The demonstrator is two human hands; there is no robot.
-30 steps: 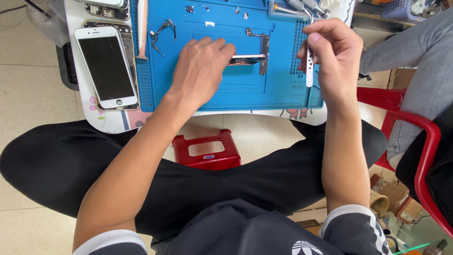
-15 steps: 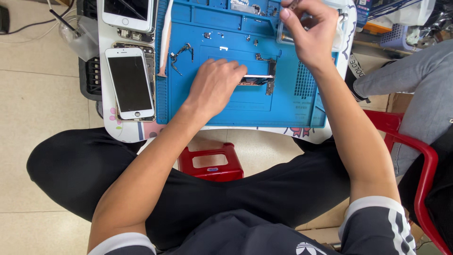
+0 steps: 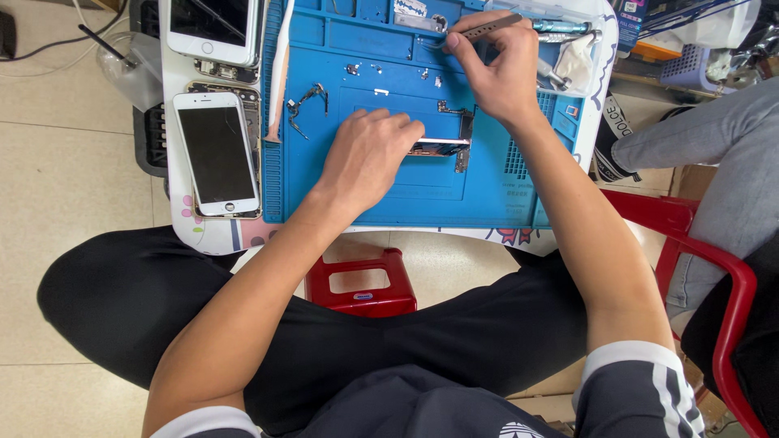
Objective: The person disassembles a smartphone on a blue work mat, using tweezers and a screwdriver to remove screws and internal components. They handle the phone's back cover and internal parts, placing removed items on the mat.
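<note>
Hands apart: left hand (image 3: pixel 367 154) flat over half-hidden phone part (image 3: pixel 442 147), right hand (image 3: pixel 495 69) pinching tweezers (image 3: pixel 485 30), tips hard to see.

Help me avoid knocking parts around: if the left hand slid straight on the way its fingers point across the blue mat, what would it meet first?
The left hand points right, its fingertips already on the phone part. Going on, it would likely push that into the dark bracket piece beside it; how they sit in depth is unclear.

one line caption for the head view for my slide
Left hand steadies a small phone part on the blue mat while the right hand holds tweezers at the mat's top edge.
</note>
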